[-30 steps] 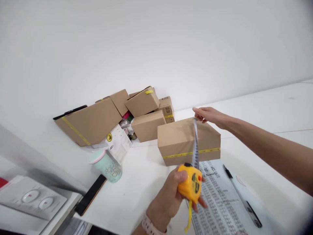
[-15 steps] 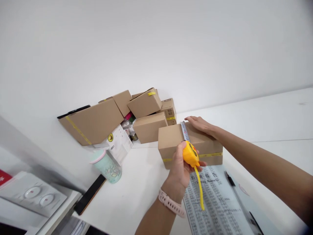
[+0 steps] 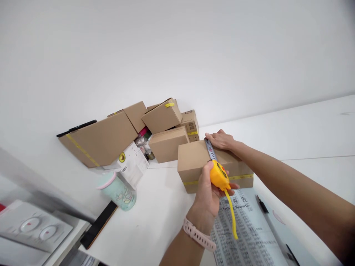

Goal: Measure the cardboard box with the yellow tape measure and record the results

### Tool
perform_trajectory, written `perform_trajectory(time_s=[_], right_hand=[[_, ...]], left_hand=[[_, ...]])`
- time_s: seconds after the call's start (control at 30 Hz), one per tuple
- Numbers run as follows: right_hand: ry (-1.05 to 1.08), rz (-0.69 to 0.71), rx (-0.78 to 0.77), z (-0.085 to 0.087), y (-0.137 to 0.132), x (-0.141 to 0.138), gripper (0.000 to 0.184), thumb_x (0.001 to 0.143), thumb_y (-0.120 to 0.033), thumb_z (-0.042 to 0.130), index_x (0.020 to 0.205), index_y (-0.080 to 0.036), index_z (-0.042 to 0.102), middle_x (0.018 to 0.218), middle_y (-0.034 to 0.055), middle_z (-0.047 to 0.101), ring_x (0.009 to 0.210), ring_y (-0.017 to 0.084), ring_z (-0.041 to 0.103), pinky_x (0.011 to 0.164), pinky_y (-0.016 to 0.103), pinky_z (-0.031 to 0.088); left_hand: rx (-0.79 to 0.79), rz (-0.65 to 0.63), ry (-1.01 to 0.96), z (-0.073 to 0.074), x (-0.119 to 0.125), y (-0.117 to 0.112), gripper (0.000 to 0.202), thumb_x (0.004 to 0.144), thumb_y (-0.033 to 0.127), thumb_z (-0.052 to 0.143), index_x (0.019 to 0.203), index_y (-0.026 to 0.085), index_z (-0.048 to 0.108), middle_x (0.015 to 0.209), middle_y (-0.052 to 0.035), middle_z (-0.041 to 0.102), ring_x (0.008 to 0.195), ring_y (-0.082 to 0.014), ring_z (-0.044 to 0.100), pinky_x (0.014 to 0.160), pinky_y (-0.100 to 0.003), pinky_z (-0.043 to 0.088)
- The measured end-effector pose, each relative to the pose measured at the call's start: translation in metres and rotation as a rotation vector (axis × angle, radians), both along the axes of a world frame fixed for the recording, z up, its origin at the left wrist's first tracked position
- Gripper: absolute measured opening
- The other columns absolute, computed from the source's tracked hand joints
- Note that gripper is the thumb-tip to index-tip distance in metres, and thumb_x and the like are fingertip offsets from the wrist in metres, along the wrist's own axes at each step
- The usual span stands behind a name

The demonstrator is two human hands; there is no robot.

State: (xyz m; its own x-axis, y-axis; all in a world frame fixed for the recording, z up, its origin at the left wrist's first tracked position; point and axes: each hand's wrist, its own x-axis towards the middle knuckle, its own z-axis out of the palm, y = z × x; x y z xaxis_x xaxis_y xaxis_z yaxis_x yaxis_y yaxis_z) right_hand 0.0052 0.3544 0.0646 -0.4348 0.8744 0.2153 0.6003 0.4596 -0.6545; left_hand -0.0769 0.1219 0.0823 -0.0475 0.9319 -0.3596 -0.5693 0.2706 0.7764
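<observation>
Tape measure [image 3: 219, 175] sits right of centre in the frame, case at the near top edge of a brown cardboard box [image 3: 192, 155] on the white table [image 3: 161, 199]. Left hand [image 3: 208, 193] is curled around the case, thumb on its left side, fingertips poking out on the right; yellow strap [image 3: 232, 218] hangs off the case. Right hand [image 3: 222, 140] bends over the box's far edge, fingertips at the end of the blade [image 3: 211, 150]; pinching or just pressing, can't make out which.

My read on the step: blade is being laid across the box top, front to back. Looks near ready for a reading. Next move calls for pinning the tip at the far edge, blade flat and square, case lined up with the near edge. If the tip slips, the number's off.

Text check: report sheet [image 3: 244, 232], lower right, has a Chinese heading partly covered, "(Testing Report)" below it, middle letters soft. Body text too blurred. Pen [image 3: 263, 205] lies along its right side. Blade has black digits and 1 red mark, too small to trust. Box's yellow tape [image 3: 242, 177]: print unreadable. White package [image 3: 133, 167], left of centre: avocado picture, barcode. Mint cup [image 3: 121, 194]: cartoon art. No brand legible.
</observation>
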Motion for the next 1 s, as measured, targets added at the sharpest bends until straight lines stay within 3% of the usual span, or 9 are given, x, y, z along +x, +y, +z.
perform_trajectory(time_s=[0.17, 0.3, 0.6, 0.73, 0.87, 1.0], right_hand=[[-0.155, -0.052, 0.103, -0.001, -0.011, 0.000, 0.062, 0.096, -0.063, 0.022, 0.106, -0.025, 0.069, 0.116, 0.0154, 0.069, 0.126, 0.041, 0.043, 0.098, 0.061, 0.037], [-0.214, -0.050, 0.151, 0.001, -0.015, 0.001, 0.065, 0.098, -0.059, 0.015, 0.110, -0.023, 0.067, 0.117, 0.0174, 0.068, 0.123, 0.040, 0.045, 0.093, 0.060, 0.041], [-0.219, -0.055, 0.157, 0.001, -0.019, -0.002, 0.059, 0.098, -0.055, 0.021, 0.113, -0.025, 0.069, 0.120, 0.0138, 0.070, 0.122, 0.040, 0.047, 0.091, 0.062, 0.043], [-0.159, -0.068, 0.089, 0.016, -0.022, 0.005, 0.065, 0.097, -0.060, 0.020, 0.118, -0.025, 0.070, 0.124, 0.0128, 0.069, 0.127, 0.040, 0.048, 0.095, 0.061, 0.045], [0.165, -0.026, -0.023, 0.031, -0.037, 0.042, 0.066, 0.097, -0.064, 0.020, 0.141, -0.029, 0.055, 0.142, 0.0083, 0.059, 0.122, 0.031, 0.058, 0.091, 0.045, 0.055], [0.577, -0.233, -0.093, 0.010, -0.068, 0.096, 0.061, 0.094, -0.068, 0.035, 0.131, -0.028, 0.062, 0.131, 0.0115, 0.066, 0.115, 0.032, 0.062, 0.094, 0.051, 0.054]], left_hand=[[0.046, 0.013, -0.005, -0.015, 0.003, -0.015, 0.046, 0.079, 0.057, 0.059, 0.100, 0.016, 0.062, 0.101, -0.0090, 0.065, 0.056, -0.0172, 0.067, 0.043, -0.025, 0.045], [0.070, 0.013, 0.002, -0.018, 0.004, -0.025, 0.057, 0.072, 0.063, 0.064, 0.102, 0.015, 0.063, 0.108, -0.0130, 0.063, 0.059, -0.0185, 0.068, 0.043, -0.026, 0.047], [0.114, -0.001, -0.044, -0.015, 0.004, -0.028, 0.054, 0.078, 0.059, 0.063, 0.107, 0.013, 0.062, 0.104, -0.0097, 0.064, 0.060, -0.0170, 0.068, 0.043, -0.022, 0.046], [0.128, -0.044, -0.056, -0.013, -0.004, -0.026, 0.050, 0.079, 0.058, 0.063, 0.099, 0.012, 0.065, 0.098, -0.0089, 0.065, 0.060, -0.0174, 0.068, 0.042, -0.021, 0.044], [0.298, 0.040, 0.067, -0.018, -0.032, -0.048, 0.049, 0.081, 0.056, 0.064, 0.105, 0.013, 0.066, 0.106, -0.0111, 0.068, 0.063, -0.0180, 0.067, 0.052, -0.027, 0.049], [0.509, 0.379, 0.358, -0.041, -0.082, -0.067, 0.064, 0.073, 0.051, 0.077, 0.125, 0.018, 0.057, 0.110, -0.0110, 0.070, 0.093, -0.0258, 0.068, 0.076, -0.032, 0.050]])
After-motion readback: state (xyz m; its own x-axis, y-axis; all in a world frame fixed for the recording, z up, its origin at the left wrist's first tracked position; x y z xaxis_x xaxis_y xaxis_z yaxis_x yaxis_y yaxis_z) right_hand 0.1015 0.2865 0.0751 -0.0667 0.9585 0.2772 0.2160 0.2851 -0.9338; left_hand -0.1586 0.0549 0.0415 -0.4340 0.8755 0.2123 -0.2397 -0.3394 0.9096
